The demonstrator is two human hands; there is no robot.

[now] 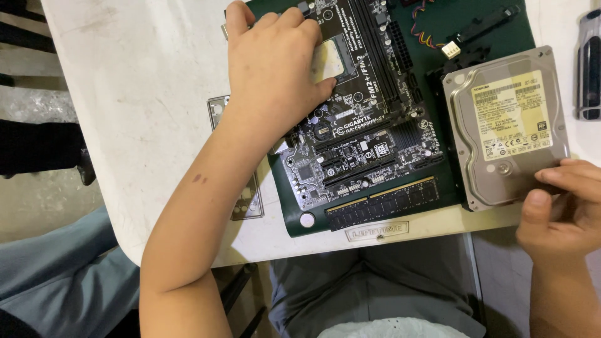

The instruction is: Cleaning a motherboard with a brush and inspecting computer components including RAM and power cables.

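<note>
Left hand [275, 66]: palm down, fingers spread flat on the motherboard [357, 134], gripping nothing.
Right hand [566, 209]: thumb and fingertips pinching the near right corner of the hard drive [507, 125].
Hard drive: label up, flat, at the right edge of the green mat [294, 216], near the table [138, 94] front edge.
Memory stick [382, 203]: along the mat's near edge, just beside the motherboard.
</note>
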